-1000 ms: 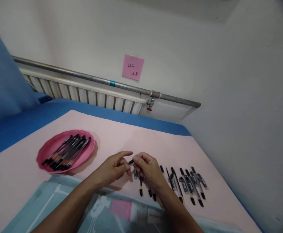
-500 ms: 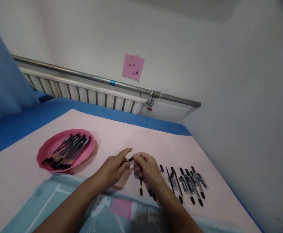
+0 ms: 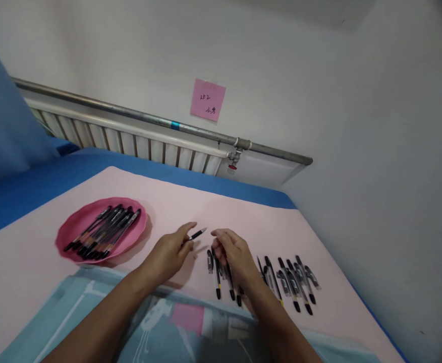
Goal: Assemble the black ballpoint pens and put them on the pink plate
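Between the thumb and fingers of my left hand (image 3: 171,252) is a pen (image 3: 197,234), its black grip and pale tip pointing up and right; the rest of it is hidden by the hand. To the right, my right hand (image 3: 236,253) hovers apart from the tip, its fingers loosely bent and nothing visible in them. Below and beside that hand lie several pen bodies (image 3: 217,277) and a loose black pen cap (image 3: 210,262), partly covered by the hand. More pens (image 3: 294,290) and loose caps (image 3: 312,278) lie further right.
A pink scalloped plate (image 3: 64,229) holding several capped pens (image 3: 105,232) stands at the left on the pale pink tabletop (image 3: 179,199). Patterned blue cloth (image 3: 92,307) covers the near edge. Behind the table are a radiator (image 3: 130,143) and a wall pipe (image 3: 137,116).
My right hand has come off the pen's tip and opened a little, leaving the tip bare. My left hand still holds the pen, now slightly further left. The view has shifted slightly.
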`<state>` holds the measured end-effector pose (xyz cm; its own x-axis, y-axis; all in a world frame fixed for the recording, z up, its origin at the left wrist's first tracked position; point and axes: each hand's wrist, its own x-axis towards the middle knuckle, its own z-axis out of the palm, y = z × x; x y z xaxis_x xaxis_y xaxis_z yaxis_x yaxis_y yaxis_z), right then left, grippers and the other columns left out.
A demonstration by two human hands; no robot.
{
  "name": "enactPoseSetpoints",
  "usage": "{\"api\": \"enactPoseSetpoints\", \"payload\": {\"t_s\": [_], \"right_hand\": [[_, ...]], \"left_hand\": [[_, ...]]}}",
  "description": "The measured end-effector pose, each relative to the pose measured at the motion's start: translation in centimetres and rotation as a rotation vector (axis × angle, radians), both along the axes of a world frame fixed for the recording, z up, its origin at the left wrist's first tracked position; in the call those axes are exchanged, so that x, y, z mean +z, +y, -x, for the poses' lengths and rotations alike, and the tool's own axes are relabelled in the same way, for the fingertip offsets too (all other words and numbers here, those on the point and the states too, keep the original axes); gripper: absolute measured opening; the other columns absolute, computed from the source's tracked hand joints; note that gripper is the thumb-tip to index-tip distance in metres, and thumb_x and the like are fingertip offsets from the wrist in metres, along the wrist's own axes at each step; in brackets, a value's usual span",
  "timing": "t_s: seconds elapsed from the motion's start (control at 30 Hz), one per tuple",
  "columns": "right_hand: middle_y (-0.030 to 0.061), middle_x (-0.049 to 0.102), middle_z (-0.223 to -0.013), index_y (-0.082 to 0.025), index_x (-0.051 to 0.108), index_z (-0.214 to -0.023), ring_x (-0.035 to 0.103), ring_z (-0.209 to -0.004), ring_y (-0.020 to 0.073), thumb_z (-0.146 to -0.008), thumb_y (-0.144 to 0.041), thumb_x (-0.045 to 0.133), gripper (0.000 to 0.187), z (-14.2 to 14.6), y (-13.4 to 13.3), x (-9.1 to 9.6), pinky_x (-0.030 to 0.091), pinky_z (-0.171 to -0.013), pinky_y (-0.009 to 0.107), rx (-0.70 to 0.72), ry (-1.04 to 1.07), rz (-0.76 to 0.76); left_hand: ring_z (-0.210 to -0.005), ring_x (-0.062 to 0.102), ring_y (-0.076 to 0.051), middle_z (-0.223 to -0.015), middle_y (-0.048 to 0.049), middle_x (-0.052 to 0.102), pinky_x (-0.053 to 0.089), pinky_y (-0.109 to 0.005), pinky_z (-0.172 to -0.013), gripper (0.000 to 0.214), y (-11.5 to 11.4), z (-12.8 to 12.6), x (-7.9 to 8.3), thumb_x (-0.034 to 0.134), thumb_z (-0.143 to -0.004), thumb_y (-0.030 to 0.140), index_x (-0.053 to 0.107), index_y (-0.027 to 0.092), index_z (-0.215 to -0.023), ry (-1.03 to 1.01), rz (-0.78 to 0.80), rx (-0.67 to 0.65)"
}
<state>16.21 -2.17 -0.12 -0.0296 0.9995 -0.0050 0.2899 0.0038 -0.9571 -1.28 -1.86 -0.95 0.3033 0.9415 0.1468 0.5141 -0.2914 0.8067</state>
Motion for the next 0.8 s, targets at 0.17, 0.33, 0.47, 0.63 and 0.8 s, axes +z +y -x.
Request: {"api": "enactPoseSetpoints", "payload": {"t_s": [0.17, 0.33, 0.47, 0.63, 0.8], "right_hand": [[0.0019, 0.058, -0.068, -0.018, 0.057, -0.064, 0.053, -0.066, 0.014, -0.078, -0.022, 0.046, 0.019, -0.5, -0.6, 0.1, 0.033, -0.06, 0.025, 0.119, -0.809, -0.221], [0.0089, 0.062, -0.079, -0.016, 0.061, -0.079, 0.058, -0.07, 0.0195, -0.082, -0.022, 0.041, 0.02, 0.7, -1.4, -0.7, 0.033, -0.06, 0.028, 0.21, -1.19, -0.13], [0.0117, 0.062, -0.087, -0.014, 0.06, -0.085, 0.059, -0.078, 0.0222, -0.081, -0.02, 0.042, 0.02, 1.7, -1.6, -0.8, 0.036, -0.064, 0.029, 0.268, -1.209, -0.118], [0.0109, 0.062, -0.086, -0.014, 0.059, -0.086, 0.059, -0.077, 0.0224, -0.074, -0.009, 0.042, 0.021, 2.3, -2.0, -1.5, 0.039, -0.065, 0.03, 0.331, -1.143, -0.181], [0.0051, 0.063, -0.08, -0.017, 0.056, -0.095, 0.057, -0.069, 0.0162, -0.075, -0.015, 0.046, 0.023, 1.4, -1.0, -1.1, 0.042, -0.062, 0.027, 0.071, -0.487, -0.215]], "left_hand": [[-0.067, 0.056, -0.016, -0.077, -0.0027, 0.065, 0.037, -0.025, -0.064, 0.045, 0.3, 0.6, 0.4, 0.042, -0.08, 0.024, 0.042, 0.018, -0.124, 0.034, 0.028, 0.073], [-0.068, 0.056, -0.017, -0.08, -0.0038, 0.065, 0.037, -0.026, -0.064, 0.045, 0.3, 0.3, 0.2, 0.04, -0.08, 0.023, 0.04, 0.017, -0.125, 0.056, 0.014, 0.035], [-0.07, 0.058, -0.017, -0.079, -0.003, 0.065, 0.038, -0.025, -0.065, 0.045, 0.3, 0.3, -0.1, 0.04, -0.08, 0.023, 0.04, 0.018, -0.125, 0.059, 0.012, 0.038], [-0.07, 0.058, -0.016, -0.078, -0.0013, 0.064, 0.038, -0.024, -0.065, 0.045, 0.4, 0.3, -0.4, 0.041, -0.08, 0.021, 0.04, 0.019, -0.125, 0.063, 0.0, 0.032], [-0.064, 0.055, -0.014, -0.072, 0.0008, 0.063, 0.036, -0.022, -0.06, 0.037, 0.3, 0.2, 0.2, 0.042, -0.079, 0.025, 0.048, 0.02, -0.115, -0.003, 0.045, 0.046]]}}
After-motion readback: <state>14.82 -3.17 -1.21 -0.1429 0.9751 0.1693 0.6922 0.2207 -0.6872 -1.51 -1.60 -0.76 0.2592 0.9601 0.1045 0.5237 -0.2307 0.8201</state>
